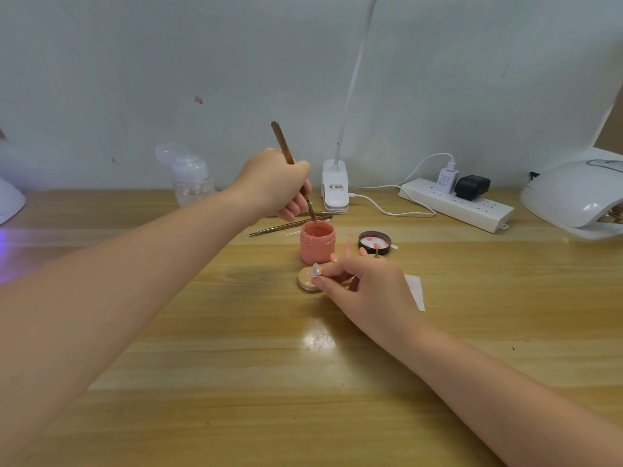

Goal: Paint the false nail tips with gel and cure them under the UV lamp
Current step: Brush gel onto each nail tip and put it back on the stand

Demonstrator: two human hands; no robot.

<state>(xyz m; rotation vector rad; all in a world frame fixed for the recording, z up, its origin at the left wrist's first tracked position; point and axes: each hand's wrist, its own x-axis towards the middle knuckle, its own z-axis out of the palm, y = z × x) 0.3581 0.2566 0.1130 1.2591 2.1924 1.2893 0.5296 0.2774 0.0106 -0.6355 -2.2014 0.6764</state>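
Note:
My left hand [274,183] grips a brown brush [290,160] and its tip dips into the open pink gel jar [317,242] at the table's middle. Just in front of the jar, my right hand [367,291] pinches a clear false nail tip [316,270] over a round wooden stand [307,279]. Pink-painted nail tips [364,251] lie by the jar's dark lid [374,242]. A white UV lamp [573,197] sits at the far right, and part of another lamp [10,200] with a purple glow shows at the left edge.
Two thin metal tools [290,225] lie behind the jar. A clear pump bottle [192,178], a white clip lamp [334,190] and a power strip [455,203] with plugs and cables line the wall. A white paper piece [415,291] lies right of my right hand.

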